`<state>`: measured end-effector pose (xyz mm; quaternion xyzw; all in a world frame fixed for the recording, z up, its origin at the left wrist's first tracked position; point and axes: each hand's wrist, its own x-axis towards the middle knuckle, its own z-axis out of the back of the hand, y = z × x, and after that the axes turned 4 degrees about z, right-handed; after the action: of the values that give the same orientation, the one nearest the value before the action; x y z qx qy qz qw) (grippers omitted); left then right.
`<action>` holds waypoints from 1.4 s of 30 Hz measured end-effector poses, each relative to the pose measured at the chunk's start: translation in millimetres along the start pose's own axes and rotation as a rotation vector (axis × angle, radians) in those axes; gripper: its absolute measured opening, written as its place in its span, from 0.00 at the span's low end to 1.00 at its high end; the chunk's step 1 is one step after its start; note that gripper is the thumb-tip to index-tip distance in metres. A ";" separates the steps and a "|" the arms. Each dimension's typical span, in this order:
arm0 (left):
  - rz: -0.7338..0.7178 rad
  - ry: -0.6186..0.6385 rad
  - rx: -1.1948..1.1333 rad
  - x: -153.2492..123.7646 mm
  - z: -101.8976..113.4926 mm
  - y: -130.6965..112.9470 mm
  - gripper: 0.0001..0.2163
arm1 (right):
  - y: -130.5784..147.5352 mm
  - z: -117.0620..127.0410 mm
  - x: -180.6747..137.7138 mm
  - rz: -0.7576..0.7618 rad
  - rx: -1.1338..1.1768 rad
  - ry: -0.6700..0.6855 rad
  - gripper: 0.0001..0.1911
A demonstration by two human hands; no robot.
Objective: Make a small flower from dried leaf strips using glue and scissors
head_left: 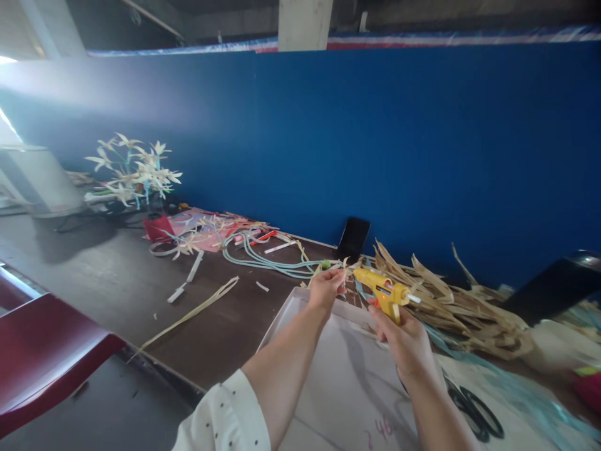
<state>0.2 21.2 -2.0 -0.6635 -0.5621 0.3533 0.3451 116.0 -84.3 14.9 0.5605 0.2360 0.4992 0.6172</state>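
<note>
My right hand (404, 335) grips a yellow glue gun (382, 289), its nozzle pointing left toward my left hand. My left hand (325, 287) pinches a small piece of pale dried leaf with a green tip (329, 265) just in front of the nozzle. Both hands hover over a white board (345, 382) lying on the dark wooden table (113, 275).
A heap of dried leaves (451, 307) lies to the right, black scissors (474, 410) near my right forearm. A black phone (353, 238) leans on the blue wall. Teal cords (263, 258), leaf strips and a bunch of leaf flowers (136, 170) lie left. A red chair (42, 357) stands at lower left.
</note>
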 end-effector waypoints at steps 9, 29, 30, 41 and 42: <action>0.034 -0.019 -0.012 -2.6 -1.4 -4.5 0.13 | 2.0 -0.8 -1.2 -0.008 0.005 -0.006 0.19; 0.013 0.007 -0.042 -1.7 -1.1 -3.2 0.12 | 1.1 1.0 -1.3 0.028 -0.039 0.010 0.20; 0.013 0.009 -0.043 -1.0 -0.7 -2.6 0.12 | 1.1 1.0 -1.2 0.027 -0.040 0.015 0.20; 0.022 0.004 -0.043 -2.3 -1.1 -4.3 0.13 | 14.8 5.6 -3.2 -0.013 -0.053 0.066 0.22; 0.024 0.004 -0.043 -2.7 -1.3 -4.7 0.13 | 16.6 5.9 -3.4 -0.019 -0.053 0.068 0.21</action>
<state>-1.4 19.1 3.0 -0.6781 -0.5608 0.3440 0.3277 113.9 -92.1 31.0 0.5245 0.2487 0.5182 0.6281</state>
